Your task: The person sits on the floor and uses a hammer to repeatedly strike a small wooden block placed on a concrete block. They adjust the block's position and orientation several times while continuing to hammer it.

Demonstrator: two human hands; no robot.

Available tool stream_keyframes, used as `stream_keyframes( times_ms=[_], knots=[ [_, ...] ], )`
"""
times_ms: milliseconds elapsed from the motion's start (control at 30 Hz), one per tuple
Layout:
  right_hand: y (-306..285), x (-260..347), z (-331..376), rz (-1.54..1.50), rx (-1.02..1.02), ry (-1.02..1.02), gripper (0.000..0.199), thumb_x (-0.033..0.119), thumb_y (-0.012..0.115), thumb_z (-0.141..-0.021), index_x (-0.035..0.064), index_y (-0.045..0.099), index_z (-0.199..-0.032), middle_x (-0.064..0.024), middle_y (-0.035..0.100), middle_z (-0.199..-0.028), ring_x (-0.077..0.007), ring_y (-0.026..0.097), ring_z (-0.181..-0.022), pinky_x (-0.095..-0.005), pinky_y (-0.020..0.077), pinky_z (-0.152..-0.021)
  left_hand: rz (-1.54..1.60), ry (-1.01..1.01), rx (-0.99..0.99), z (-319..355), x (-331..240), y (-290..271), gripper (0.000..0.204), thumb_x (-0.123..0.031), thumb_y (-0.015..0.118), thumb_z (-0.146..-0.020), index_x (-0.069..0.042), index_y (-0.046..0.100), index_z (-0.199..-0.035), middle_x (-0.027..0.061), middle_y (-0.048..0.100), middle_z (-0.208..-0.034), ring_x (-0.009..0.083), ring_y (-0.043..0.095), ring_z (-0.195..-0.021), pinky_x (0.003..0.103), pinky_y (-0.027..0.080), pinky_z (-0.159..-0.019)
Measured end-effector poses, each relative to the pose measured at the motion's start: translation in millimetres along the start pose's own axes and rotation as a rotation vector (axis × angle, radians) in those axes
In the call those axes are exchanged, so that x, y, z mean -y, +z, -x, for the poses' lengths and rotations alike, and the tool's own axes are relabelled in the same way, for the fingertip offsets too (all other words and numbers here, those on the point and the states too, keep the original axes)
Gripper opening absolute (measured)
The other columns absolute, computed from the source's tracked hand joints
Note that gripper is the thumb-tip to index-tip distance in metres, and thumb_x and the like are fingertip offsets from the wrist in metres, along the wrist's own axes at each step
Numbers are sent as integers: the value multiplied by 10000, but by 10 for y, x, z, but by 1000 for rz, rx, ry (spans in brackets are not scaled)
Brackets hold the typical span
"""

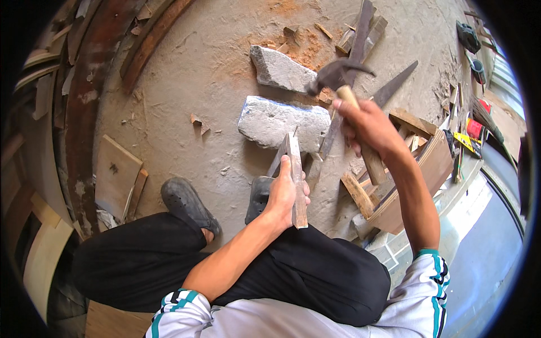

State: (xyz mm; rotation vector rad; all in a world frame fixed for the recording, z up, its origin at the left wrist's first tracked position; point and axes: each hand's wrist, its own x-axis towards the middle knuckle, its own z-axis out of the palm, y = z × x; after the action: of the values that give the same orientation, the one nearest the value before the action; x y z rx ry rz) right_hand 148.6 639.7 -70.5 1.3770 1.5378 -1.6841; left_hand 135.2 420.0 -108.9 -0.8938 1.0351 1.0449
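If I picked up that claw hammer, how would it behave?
The claw hammer would probably feel head-heavy, since its dark head looks like metal and its handle wooden. It should stay stiff, the handle looking thick. It probably wouldn't roll far: the claw juts sideways.

The hammer (347,94) seems blurred, and 1 grey clog (258,196) is partly hidden.

Near stone (282,121) on flr (169,118), beyond wood strip (299,209) in L grip (280,194); far stone (280,70) just behind near stone. Hammer (338,73) in R grip (369,124), R of strip. Saw (395,84) R of stones; box (417,186) nearer, also R; planks (84,112) far L.
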Motion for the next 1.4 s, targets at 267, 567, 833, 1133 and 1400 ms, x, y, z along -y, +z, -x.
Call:
stream_keyframes(
  times_ms=[267, 567, 833, 1133, 1400],
  knots=[
    [-59, -14, -261, 135, 328, 204, 334, 381, 593, -986, 76, 512, -877, 19, 484, -600, -69, 476, -376, -224, 399, -310, -4, -5, 56, -76, 51, -82, 630, -652, 302, -1008, -68, 535, -985, 54, 522, -643, 172, 501, -527, 320, 460, -518],
    [-208, 31, -376, 73, 407, 275, 331, 365, 583, -992, 72, 519, -853, 20, 447, -543, -85, 463, -347, -239, 376, -297, -14, 8, 51, -90, 59, -84, 631, -654, 301, -1007, -68, 537, -985, 53, 526, -646, 175, 505, -542, 324, 462, -528],
    [-110, -72, -217, 178, 300, 176, 350, 378, 588, -985, 68, 495, -854, 1, 461, -572, -97, 476, -375, -248, 385, -314, 12, 17, 26, -68, 57, -43, 619, -685, 342, -983, -89, 499, -923, 30, 460, -617, 155, 438, -487, 297, 406, -446],
    [-231, 206, 39, 47, -208, -168, 434, 502, 596, -947, 98, 476, -843, 6, 466, -588, -85, 450, -393, -254, 391, -337, -20, 18, 45, -96, 47, -100, 645, -658, 294, -1006, -63, 539, -962, 60, 525, -625, 176, 503, -517, 322, 466, -522],
    [-146, -127, 68, 121, 42, 48, 369, 426, 623, -949, 86, 497, -880, 21, 476, -597, -80, 456, -404, -239, 386, -347, -20, -16, 53, -93, 14, -103, 648, -663, 292, -1003, -65, 535, -952, 61, 524, -620, 175, 509, -519, 325, 463, -512]
  ],
)
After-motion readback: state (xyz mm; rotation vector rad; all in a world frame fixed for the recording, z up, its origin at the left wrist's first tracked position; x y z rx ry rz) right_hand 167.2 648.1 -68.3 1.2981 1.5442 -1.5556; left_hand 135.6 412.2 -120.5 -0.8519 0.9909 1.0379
